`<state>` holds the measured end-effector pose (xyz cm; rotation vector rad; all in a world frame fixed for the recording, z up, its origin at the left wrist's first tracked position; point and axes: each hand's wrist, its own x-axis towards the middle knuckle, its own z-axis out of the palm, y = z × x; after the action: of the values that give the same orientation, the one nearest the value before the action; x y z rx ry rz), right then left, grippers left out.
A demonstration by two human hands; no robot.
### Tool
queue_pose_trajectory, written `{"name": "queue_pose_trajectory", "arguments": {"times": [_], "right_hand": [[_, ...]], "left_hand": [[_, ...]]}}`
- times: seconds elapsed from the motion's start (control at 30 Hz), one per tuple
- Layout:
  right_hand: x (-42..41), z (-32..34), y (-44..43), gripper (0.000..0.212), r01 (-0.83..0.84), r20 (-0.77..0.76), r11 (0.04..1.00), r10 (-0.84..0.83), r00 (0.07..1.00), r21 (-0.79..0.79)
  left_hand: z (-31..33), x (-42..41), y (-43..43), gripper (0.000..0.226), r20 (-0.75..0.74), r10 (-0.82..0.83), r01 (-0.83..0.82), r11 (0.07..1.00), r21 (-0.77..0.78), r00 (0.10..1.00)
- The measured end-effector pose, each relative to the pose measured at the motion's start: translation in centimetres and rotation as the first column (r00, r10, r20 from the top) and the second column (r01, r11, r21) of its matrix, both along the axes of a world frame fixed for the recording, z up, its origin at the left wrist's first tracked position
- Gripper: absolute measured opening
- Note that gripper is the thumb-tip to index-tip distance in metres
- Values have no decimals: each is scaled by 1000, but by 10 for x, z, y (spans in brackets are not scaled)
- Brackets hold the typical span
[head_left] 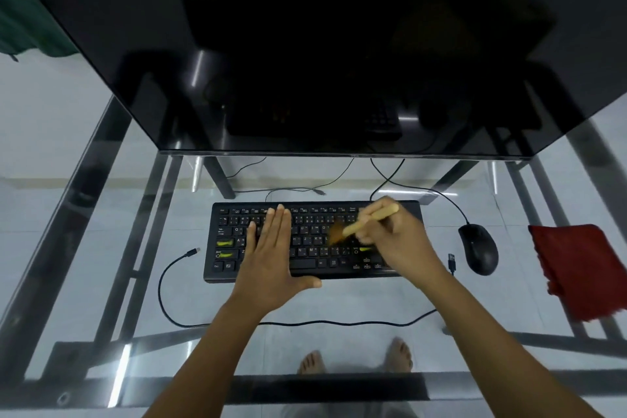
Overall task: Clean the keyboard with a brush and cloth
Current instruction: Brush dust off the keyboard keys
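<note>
Left hand [271,256] over keyboard [315,218], brush [360,225] blurred

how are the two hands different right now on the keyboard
The left hand lies flat, fingers straight, on the left half of the keyboard. The right hand is curled round the brush over the right half. The left hand holds nothing, while the right hand's brush has blurred bristles down at the keys. Both hands are bare and over the same keyboard.

A home computer corner: a glass desk [373,299] with a dark monitor [305,44] above, keyboard [302,263] and mouse [478,249] mid-frame, and bare feet [310,361] on a tiled floor [40,119] below.
</note>
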<state>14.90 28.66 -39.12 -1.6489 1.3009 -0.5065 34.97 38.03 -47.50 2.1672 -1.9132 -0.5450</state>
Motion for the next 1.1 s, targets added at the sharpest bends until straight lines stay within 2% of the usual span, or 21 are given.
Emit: {"name": "queue_pose_trajectory", "arguments": {"times": [0.07,0.1,0.17,0.2,0.23,0.3,0.33,0.4,0.47,0.5,0.53,0.6,0.63,0.7,0.77,0.8,0.87,0.9,0.97,1.03,1.1], "right_hand": [[-2,1,9,7,-175,-48,960,190,981,218],[-5,-4,10,7,-188,-95,958,212,973,215],[-10,-9,7,14,-23,-122,999,29,992,47],[-11,-7,3,17,81,-65,997,-82,994,-18],[-12,-7,-1,15,134,8,991,-134,991,-11],[-7,-2,-5,7,32,92,988,-47,995,153],[-4,0,-6,6,-64,58,978,53,997,200],[1,-5,-12,9,-55,-43,996,58,997,74],[5,-4,-19,17,123,-14,986,-125,992,-110],[7,-5,-22,17,164,55,982,-159,986,-95],[10,-4,-23,14,144,117,990,-144,983,3],[15,-7,-21,9,-15,102,986,-2,995,165],[14,-12,-20,10,-26,39,994,22,999,111],[5,-15,-24,14,129,-45,979,-137,990,-158],[-14,-13,-29,14,275,0,919,-286,958,-283],[-25,-11,-30,13,293,18,924,-298,955,-245],[-43,-12,-26,15,203,-48,970,-210,976,-132],[-51,-14,-24,18,187,-97,970,-204,974,-158],[-66,-14,-25,26,307,-105,911,-345,933,-274],[-78,-14,-24,15,374,-34,896,-393,919,-239],[-80,-18,-23,5,284,-21,956,-286,958,-79]], "left_hand": [[-1,-1,-1,133,17,-7,7,1000,3,1000],[-2,0,-2,133,19,-5,5,1000,2,1000],[-4,0,-2,130,30,-7,7,1000,11,1000],[-4,-1,-1,129,38,-6,6,1000,8,999],[-5,-1,-1,127,41,-4,4,1000,-1,999],[-7,-1,0,124,41,-4,4,1000,-16,999],[-8,-1,0,124,39,-4,5,1000,-16,999],[-8,-2,0,125,25,1,-1,1000,-8,1000],[-5,-6,-3,126,11,33,-33,999,-12,999],[-3,-9,-4,125,12,56,-56,998,-15,998],[-1,-13,-5,123,13,77,-77,997,-14,997],[0,-24,-7,119,-2,103,-103,994,-18,995],[0,-30,-8,117,-11,104,-104,994,-25,995],[2,-42,-13,113,-28,80,-81,996,-41,996],[4,-53,-20,112,-49,48,-51,997,-59,998],[6,-57,-24,112,-56,27,-30,998,-60,998],[8,-65,-33,114,-57,-28,25,998,-52,998],[9,-68,-39,117,-50,-58,56,998,-41,997],[10,-75,-51,121,-44,-109,109,994,-7,993],[10,-80,-61,124,-39,-143,144,989,20,989],[8,-85,-67,127,-35,-174,176,983,44,984]]}}
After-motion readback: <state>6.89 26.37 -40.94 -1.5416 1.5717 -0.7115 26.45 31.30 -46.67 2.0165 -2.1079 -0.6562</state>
